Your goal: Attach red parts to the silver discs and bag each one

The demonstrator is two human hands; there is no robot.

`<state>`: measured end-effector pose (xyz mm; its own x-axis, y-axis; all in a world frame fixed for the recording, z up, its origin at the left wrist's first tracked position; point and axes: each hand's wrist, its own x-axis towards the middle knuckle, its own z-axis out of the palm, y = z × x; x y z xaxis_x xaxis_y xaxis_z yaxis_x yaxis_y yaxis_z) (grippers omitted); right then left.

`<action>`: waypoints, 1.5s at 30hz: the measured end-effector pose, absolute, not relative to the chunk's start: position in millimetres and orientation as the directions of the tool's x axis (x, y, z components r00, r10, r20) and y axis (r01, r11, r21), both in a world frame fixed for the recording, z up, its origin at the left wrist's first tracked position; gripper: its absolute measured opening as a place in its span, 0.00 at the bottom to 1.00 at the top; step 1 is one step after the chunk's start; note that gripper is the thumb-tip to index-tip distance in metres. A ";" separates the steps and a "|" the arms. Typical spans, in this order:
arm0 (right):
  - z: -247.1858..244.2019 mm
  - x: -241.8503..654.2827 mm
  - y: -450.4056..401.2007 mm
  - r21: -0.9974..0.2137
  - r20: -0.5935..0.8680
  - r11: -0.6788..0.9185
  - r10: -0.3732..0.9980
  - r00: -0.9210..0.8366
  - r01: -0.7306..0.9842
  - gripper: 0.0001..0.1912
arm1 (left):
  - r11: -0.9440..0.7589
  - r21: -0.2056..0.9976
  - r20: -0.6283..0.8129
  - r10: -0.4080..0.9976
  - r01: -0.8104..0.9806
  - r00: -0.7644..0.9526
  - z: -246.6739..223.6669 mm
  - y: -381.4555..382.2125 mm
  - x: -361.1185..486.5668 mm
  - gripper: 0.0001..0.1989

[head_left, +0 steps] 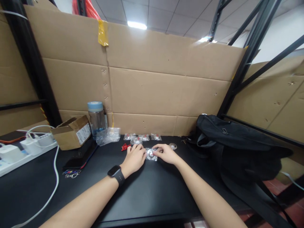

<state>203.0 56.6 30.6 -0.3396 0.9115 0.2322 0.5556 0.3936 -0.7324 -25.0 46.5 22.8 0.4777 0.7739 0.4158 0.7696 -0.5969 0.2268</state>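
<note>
A small clear plastic bag (151, 155) with a round silver metal piece and a bit of red inside lies between my two hands on the black table. My right hand (167, 154) pinches its right side between thumb and fingers. At the bag's left edge are the curled fingers of my left hand (135, 159), thumb and forefinger closed on it. Just beyond the left hand are red tie-like pieces (125, 147) and several similar bags, one of them a packed bag (136, 140). A bare round metal ring (173, 146) lies to the right of my right hand.
An open cardboard box (71, 131), a blue-lidded bottle (95, 120) and crumpled clear bags (108, 136) stand at the left, near a dark pouch (80, 156) and a white power strip (28, 155). A black backpack (237, 148) fills the right. Cardboard panels (166, 85) close the back.
</note>
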 end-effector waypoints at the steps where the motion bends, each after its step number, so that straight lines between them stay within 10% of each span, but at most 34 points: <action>1: 29.4 203.1 56.9 -0.743 0.218 0.388 0.910 -0.352 0.545 0.16 | -0.603 0.211 0.426 0.765 0.769 0.483 23.2 45.7 -24.9 0.16; 26: 29.5 215.3 131.2 -0.338 0.359 0.231 0.928 -0.102 0.912 0.18 | -0.650 0.100 0.392 0.721 0.753 0.571 39.6 86.5 -81.5 0.07; 35: 47.9 279.3 92.8 -0.165 0.173 0.110 0.982 -0.081 0.980 0.26 | -0.723 0.202 0.403 0.676 0.660 0.617 39.3 75.1 -64.4 0.09; 45: 41.8 302.3 81.7 -0.321 0.185 0.161 0.977 -0.105 0.933 0.23 | -0.766 0.309 0.343 0.642 0.563 0.686 41.3 70.5 -57.4 0.06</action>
